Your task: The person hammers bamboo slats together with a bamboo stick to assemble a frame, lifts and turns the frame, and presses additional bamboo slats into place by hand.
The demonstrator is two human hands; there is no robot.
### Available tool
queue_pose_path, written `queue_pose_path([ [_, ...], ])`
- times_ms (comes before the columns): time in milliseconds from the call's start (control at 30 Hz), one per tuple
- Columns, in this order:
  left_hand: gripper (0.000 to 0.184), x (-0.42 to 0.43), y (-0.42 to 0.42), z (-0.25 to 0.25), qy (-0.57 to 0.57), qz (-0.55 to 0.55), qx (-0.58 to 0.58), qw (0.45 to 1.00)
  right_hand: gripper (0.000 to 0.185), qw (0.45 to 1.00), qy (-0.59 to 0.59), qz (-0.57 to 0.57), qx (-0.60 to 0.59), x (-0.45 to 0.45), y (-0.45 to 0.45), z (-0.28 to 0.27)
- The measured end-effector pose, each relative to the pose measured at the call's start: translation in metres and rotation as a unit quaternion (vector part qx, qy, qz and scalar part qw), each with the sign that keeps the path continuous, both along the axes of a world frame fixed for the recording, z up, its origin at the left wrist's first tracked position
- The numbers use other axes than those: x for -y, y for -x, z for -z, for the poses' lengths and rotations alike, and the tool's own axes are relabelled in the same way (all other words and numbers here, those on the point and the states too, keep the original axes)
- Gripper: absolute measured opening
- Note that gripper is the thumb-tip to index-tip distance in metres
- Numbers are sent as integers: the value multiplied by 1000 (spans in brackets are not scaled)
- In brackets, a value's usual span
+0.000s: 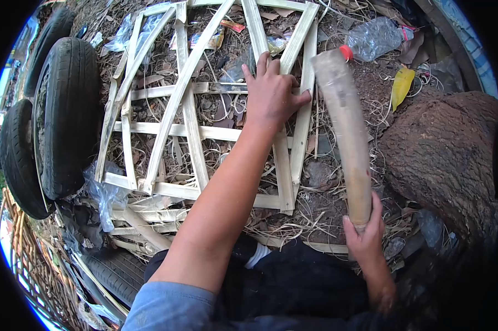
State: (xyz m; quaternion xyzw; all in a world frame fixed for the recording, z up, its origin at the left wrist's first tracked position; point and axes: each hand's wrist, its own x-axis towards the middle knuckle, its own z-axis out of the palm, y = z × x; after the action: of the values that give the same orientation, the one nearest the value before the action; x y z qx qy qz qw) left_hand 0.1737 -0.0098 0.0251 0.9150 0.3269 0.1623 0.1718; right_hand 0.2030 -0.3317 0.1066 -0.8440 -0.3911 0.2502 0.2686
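A lattice of pale split-bamboo strips (174,131) lies on the ground in front of me. My left hand (271,92) rests on its right side, back of the hand up. The fingers are spread across the crossing strips, with the thumb on the outer right strip. My right hand (366,234) is wrapped around the lower end of a thick, pale wooden club (345,132). The club points away from me, right of the lattice and apart from my left hand, and its far end is slightly blurred.
Old tyres (67,118) stand on the left. A large brown rock-like lump or stump (445,160) is at the right. A clear plastic bottle (373,39) with a red cap, a yellow leaf (402,88), plastic scraps and thin shavings litter the soil. More strips (150,216) lie near my legs.
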Motion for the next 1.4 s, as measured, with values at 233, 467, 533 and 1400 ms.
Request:
queue_pose_path([
  [233, 30, 3, 3, 1, 9, 2, -5, 1000, 70, 997, -54, 48, 9, -1, 11, -6],
  [467, 30, 3, 4, 0, 5, 3, -16, 1000, 68, 997, -38, 64, -1, 0, 6, -5],
  [533, 32, 4, 4, 1, 16, 5, -13, 1000, 70, 998, 7, 63, -14, 2, 6, -5],
  [1400, 33, 3, 4, 3, 6, 5, 7, 1000, 70, 995, 90, 39, -33, -7, 4, -19],
])
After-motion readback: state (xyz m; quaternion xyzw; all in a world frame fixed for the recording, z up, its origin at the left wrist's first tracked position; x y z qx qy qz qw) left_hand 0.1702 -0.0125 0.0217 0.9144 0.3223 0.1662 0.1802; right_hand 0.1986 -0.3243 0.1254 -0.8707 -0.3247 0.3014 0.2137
